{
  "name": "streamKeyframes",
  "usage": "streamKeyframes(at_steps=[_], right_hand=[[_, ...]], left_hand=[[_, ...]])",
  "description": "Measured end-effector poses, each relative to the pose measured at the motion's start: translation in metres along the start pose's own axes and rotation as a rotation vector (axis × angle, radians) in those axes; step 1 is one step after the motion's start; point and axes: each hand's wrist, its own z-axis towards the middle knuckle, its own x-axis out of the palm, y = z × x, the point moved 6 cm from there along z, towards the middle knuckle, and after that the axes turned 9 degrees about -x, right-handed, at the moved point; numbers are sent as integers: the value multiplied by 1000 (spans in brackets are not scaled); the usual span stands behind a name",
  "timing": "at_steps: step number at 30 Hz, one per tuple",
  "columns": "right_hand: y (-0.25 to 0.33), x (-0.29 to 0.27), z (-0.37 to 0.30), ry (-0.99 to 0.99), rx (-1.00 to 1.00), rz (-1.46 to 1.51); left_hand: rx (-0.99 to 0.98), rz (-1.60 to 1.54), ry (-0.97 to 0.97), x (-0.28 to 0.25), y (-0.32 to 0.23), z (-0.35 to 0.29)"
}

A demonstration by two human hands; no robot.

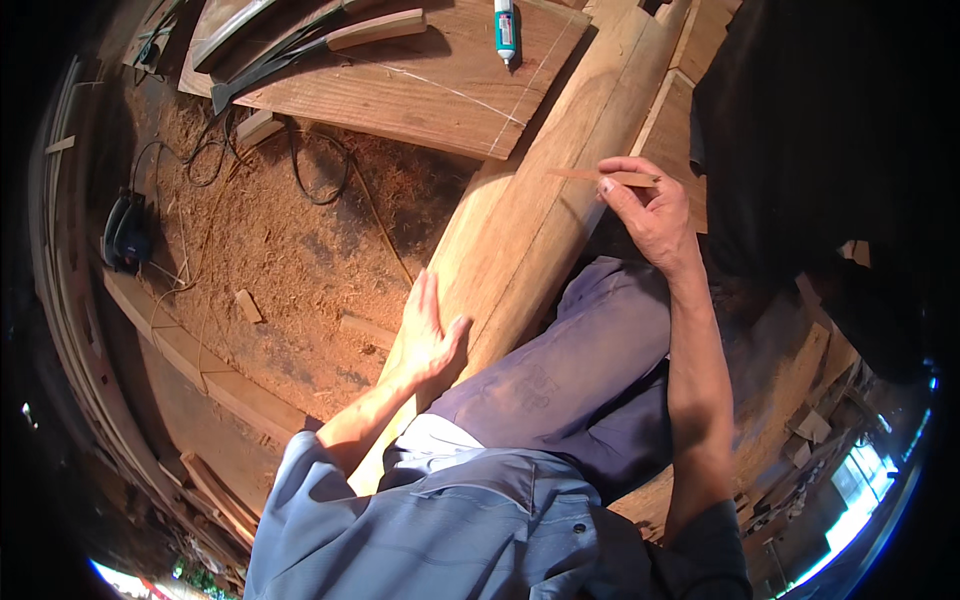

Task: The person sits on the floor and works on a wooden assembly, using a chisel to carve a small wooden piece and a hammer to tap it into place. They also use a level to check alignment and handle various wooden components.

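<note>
A long, pale wooden beam [530, 225] with a dark lengthwise line runs from far right toward my body. My left hand [430, 335] lies on it with the fingers stretched out, near my lap. My right hand [652, 212] is raised over the beam's right edge, thumb and fingers pinching a thin, narrow wooden strip [575, 174]. The strip's tapered end points left above the beam; whether it touches the wood, I cannot tell.
Beyond the beam, a wide plank [440, 115] with white lines carries a teal-and-white tube [505, 35] and a wooden-handled chisel [378, 29]. Wood shavings [310, 255], cords and a dark power tool [126, 232] lie on the floor at left. Timber lines the far left.
</note>
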Motion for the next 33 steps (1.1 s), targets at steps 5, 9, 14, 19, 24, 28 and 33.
streamKeyframes(at_steps=[5, 9, 14, 19, 24, 28, 33], right_hand=[[-2, 25, 0, -8, -89, 223], [17, 30, 8, 148, -126, -17], [26, 24, 23, 167, -177, 78], [-10, 57, 29, 255, -171, 92], [-27, 60, 35, 260, -193, 85], [-16, 59, 58, 358, -356, -95], [1, 76, 62, 498, -538, -310]], left_hand=[[-94, -15, -35, 8, 32, -25], [-78, -14, -80, 5, 29, -26], [-90, -39, -73, 4, 24, -27], [-99, -64, -92, 4, 28, -26], [-83, -75, -158, 4, 31, -27], [-85, -109, -232, 5, 39, -22], [-148, -221, -276, 6, 48, -21]])
